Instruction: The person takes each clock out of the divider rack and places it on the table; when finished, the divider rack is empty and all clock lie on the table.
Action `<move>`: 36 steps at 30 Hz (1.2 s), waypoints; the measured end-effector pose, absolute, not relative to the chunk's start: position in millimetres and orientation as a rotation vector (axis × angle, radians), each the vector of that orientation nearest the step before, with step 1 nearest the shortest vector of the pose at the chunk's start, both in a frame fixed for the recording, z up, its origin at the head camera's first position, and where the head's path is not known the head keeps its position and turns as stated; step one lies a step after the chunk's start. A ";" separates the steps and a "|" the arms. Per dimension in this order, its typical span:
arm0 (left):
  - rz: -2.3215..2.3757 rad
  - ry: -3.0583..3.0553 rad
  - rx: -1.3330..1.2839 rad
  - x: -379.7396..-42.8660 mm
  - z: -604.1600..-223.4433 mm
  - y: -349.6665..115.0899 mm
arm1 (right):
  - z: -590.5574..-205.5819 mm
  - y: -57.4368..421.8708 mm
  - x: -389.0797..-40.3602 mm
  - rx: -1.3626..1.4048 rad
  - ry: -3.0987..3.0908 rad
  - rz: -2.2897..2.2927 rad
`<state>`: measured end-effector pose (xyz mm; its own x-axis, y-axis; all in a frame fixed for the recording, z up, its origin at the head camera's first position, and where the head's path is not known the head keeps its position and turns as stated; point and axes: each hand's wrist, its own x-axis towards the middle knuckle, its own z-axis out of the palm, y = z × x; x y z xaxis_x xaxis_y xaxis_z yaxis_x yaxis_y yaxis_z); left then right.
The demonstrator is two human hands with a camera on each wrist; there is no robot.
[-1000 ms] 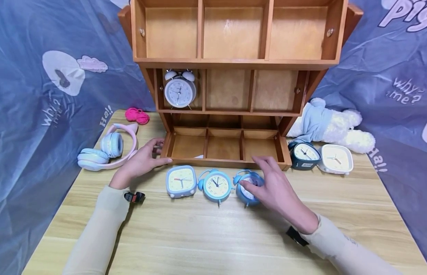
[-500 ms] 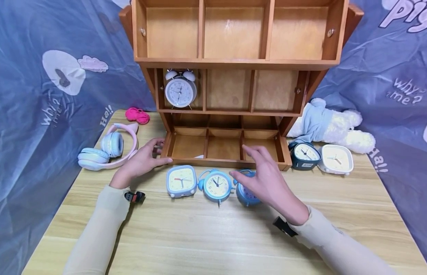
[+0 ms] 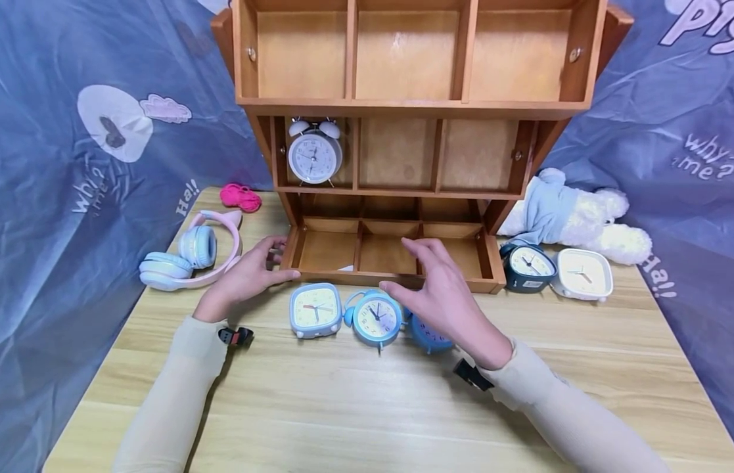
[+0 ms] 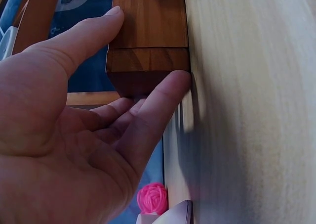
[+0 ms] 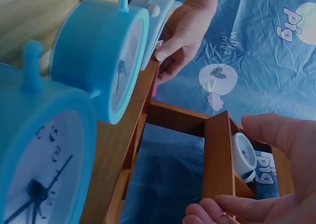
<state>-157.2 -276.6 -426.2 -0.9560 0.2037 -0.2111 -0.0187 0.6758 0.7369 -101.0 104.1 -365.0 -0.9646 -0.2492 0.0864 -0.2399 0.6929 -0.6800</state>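
In the head view my left hand (image 3: pixel 248 276) holds the left front corner of the lowest tier of a wooden shelf (image 3: pixel 414 109). Its thumb lies on the front board, and the left wrist view shows fingers against the tier's side. My right hand (image 3: pixel 446 292), fingers extended and holding nothing, hovers over a blue round alarm clock (image 3: pixel 428 336) and partly hides it. Left of that clock stand another blue round alarm clock (image 3: pixel 376 320) and a pale blue square alarm clock (image 3: pixel 315 310). A white twin-bell alarm clock (image 3: pixel 315 157) sits in the middle tier's left compartment.
Pink-and-blue headphones (image 3: pixel 196 253) and pink yarn (image 3: pixel 240 197) lie left of the shelf. On its right are a dark green alarm clock (image 3: pixel 529 268), a white square alarm clock (image 3: pixel 583 274) and a white plush toy (image 3: pixel 579 217). Patterned blue cloth (image 3: pixel 41 197) hangs around the table.
My right hand has moved left, from the rightmost blue clock towards the middle one. My left hand keeps its place on the shelf corner. The head view has shifted slightly.
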 end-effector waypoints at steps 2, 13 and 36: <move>1.154 2.618 0.150 -157.3 -426.6 -277.0 | -363.4 102.0 -101.9 -0.426 2.879 -1.157; 1.168 2.620 0.164 -158.9 -428.1 -277.6 | -353.9 88.0 -108.0 -0.518 2.863 -1.212; 1.156 2.619 0.168 -157.3 -427.9 -278.9 | -335.4 32.6 -143.3 -0.826 2.998 -1.422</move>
<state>-157.3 -278.9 -427.9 -0.9559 0.2141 -0.2010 -0.0043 0.6743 0.7385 -143.3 32.6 -335.4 -0.8471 -0.3011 0.4379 -0.5296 0.5462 -0.6490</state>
